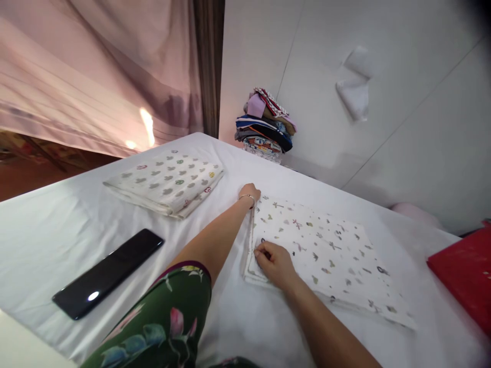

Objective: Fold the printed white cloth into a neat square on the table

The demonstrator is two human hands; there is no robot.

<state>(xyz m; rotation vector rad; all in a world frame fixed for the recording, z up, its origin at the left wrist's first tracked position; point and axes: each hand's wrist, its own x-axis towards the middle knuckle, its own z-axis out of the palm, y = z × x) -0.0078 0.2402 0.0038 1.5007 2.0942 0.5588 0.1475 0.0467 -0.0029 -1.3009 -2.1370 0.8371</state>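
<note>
A white cloth printed with small palm trees and birds lies folded in flat layers, right of centre. At its far left corner is my left hand, fingers curled closed on the cloth's edge. My right hand is closed in a pinch at the cloth's left side, nearer to me, its fingertips on the fabric. How much fabric each hand grips is partly hidden by the fingers. Another folded white cloth, with grey, green and red motifs, rests to the left, apart from both hands.
The white-covered surface carries a shiny black phone-like slab at left. Folded clothes are stacked by the grey wall. A red item sits at the right edge. Pink curtains hang at the back left.
</note>
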